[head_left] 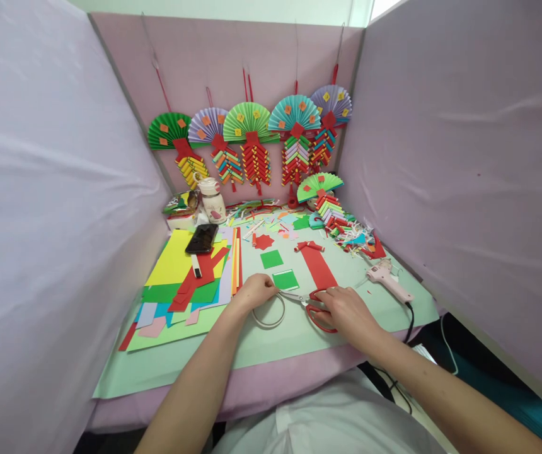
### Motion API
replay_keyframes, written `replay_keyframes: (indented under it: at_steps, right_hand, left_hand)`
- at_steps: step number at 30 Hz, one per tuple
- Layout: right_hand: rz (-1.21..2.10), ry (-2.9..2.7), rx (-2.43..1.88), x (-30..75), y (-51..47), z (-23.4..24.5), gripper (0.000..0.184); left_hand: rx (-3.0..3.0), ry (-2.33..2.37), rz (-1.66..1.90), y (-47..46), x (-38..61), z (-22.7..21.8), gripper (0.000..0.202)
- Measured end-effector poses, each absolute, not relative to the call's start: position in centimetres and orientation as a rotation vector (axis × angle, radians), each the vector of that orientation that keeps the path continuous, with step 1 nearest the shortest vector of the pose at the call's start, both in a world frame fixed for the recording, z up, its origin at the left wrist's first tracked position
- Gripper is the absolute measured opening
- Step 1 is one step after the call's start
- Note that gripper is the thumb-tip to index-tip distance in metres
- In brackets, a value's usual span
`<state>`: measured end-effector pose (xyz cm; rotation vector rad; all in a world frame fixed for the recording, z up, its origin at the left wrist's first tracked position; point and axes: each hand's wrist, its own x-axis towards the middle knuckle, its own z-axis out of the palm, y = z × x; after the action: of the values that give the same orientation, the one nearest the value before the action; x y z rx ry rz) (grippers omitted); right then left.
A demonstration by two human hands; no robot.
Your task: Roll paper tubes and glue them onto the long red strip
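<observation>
My left hand (254, 291) is closed in a pinch at the top of a thin, ring-shaped roll of tape (268, 325). My right hand (347, 310) is wrapped round red-handled scissors (319, 318), whose blades point left to the fingertips of my left hand. Just beyond the blades lies a green paper square (284, 280) with pale strips along its edges. A second green square (271, 258) is a little farther back. Near my right hand a long red paper strip (317, 265) lies flat, with small red paper rolls (309, 246) across its far end.
Coloured paper sheets (162, 268) cover the left side, with a black phone (201, 239) on them. A pink glue gun (389, 280) with a cable rests at right. Behind are a jug (212, 200), paper scraps (356, 238) and hanging paper fans (251, 122). Fabric walls enclose the table.
</observation>
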<state>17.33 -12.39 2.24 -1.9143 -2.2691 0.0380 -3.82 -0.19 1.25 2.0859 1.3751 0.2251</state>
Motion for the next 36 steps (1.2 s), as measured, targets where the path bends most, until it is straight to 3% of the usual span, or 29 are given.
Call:
replay_keyframes:
  at_steps: [17, 24, 28, 36]
  right_hand:
    - [0.065, -2.271, -1.887, 17.5, -12.1, 1.3, 0.025]
    - [0.126, -2.258, -1.862, 17.9, -12.1, 1.3, 0.025]
    - [0.125, -2.265, -1.844, 17.7, -12.2, 1.5, 0.023]
    - [0.24, -2.352, -1.689, 18.8, -12.9, 3.2, 0.022]
  left_hand:
    - [2.008, 1.414, 0.234, -0.1, -4.9, 2.6, 0.014]
    - [1.491, 1.173, 0.587, 1.0, -6.1, 2.7, 0.027]
    - [1.28, 1.036, 0.54, 0.6, -4.5, 1.6, 0.033]
    - [1.152, 0.978, 0.616, 0.8, -4.9, 1.4, 0.025]
